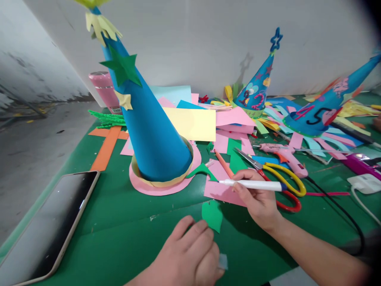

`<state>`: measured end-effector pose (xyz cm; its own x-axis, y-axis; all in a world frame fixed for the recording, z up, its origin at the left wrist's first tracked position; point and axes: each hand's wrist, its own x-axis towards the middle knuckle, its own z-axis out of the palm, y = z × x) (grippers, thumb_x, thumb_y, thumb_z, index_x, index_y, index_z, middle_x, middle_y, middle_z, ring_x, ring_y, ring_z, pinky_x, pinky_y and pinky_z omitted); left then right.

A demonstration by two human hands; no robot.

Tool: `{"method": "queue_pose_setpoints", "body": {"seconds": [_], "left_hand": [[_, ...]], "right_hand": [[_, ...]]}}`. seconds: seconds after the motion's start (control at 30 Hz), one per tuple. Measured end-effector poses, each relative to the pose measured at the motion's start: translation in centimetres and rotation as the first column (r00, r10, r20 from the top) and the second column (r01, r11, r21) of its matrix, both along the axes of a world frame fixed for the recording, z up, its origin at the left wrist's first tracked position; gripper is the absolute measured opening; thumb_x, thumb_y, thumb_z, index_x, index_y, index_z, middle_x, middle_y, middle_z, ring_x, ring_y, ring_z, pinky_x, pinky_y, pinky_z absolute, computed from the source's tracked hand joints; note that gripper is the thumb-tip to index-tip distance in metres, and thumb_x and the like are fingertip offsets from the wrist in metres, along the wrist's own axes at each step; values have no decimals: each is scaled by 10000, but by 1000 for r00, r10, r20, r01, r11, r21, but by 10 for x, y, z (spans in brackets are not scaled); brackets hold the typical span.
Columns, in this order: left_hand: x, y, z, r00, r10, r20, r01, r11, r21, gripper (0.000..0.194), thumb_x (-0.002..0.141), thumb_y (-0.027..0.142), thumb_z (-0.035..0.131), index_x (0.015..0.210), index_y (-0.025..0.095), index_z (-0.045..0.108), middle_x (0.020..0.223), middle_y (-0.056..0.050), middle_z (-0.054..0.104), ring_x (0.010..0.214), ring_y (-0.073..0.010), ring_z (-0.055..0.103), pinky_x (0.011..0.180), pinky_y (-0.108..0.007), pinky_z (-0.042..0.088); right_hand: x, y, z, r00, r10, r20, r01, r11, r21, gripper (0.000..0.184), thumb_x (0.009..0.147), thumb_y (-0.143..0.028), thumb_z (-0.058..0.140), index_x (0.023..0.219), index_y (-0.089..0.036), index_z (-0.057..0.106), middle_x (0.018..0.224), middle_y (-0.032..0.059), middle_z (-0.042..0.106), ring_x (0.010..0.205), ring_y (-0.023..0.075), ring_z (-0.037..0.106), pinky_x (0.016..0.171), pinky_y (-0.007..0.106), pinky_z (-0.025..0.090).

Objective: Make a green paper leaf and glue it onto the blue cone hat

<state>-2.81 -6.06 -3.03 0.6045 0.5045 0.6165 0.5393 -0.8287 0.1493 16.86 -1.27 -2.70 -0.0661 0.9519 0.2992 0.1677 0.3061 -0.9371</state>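
My right hand (260, 202) is closed around a white marker (256, 184) with a dark blue end, its tip pointing left. Low in the middle, my left hand (193, 254) has its fingers curled. A small pale blue piece (222, 262) shows at its right side, too little of it to name. Just beyond that hand a green leaf-shaped paper cutout (212, 214) lies on the green table (125, 238). To the left of the marker tip stands a tall blue paper cone hat (157, 135) with stars and a pink brim.
Scissors (258, 165) with yellow and red handles lie beside my right hand. Behind them is a pink glue gun (285, 155) with a black cord. A phone (56, 222) lies at left. Two decorated cone hats stand further back among paper strips. A pink bottle (104, 89) is behind.
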Motion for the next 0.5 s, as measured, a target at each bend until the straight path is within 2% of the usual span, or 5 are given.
{"method": "queue_pose_setpoints", "body": {"seconds": [0.07, 0.13, 0.23, 0.33, 0.5], "left_hand": [[-6, 4, 5, 992, 52, 112, -39, 992, -121, 269, 914, 241, 314, 837, 168, 560, 700, -18, 635, 664, -152, 593, 686, -299, 448], [-12, 10, 9, 982, 118, 149, -74, 960, -271, 192, 901, 221, 365, 950, 165, 543, 715, -21, 614, 632, -140, 560, 594, -254, 447], [-17, 15, 12, 963, 212, 164, -127, 900, -418, 157, 878, 205, 444, 1015, 191, 520, 759, -13, 607, 671, -132, 557, 593, -219, 452], [-16, 17, 12, 960, 216, 181, -108, 876, -470, 144, 878, 207, 451, 1005, 208, 520, 769, -6, 604, 683, -135, 552, 604, -223, 453], [-12, 17, 10, 976, 153, 153, -70, 892, -447, 139, 884, 199, 435, 1001, 187, 508, 775, -23, 610, 673, -154, 525, 601, -258, 438]], "right_hand": [[1, -1, 0, 999, 37, -32, -37, 999, -10, 117, 846, -240, 532, 953, -269, 569, 775, -9, 568, 634, 110, 506, 540, 210, 420], [1, -3, 1, 996, 45, -78, -46, 999, -10, 141, 859, -248, 516, 979, -277, 586, 832, 0, 592, 673, 109, 525, 576, 205, 437], [-1, -9, 3, 985, 19, -172, -22, 1000, -15, 139, 876, -264, 491, 948, -285, 608, 841, -4, 582, 649, 95, 506, 555, 190, 428], [-5, -16, 9, 968, 74, -241, -90, 994, -56, 117, 874, -276, 493, 911, -274, 604, 756, -9, 542, 619, 96, 476, 536, 195, 410], [-12, -21, 17, 945, 194, -263, -222, 972, -80, 84, 868, -283, 499, 887, -263, 578, 649, -25, 493, 540, 88, 426, 463, 194, 360]]}}
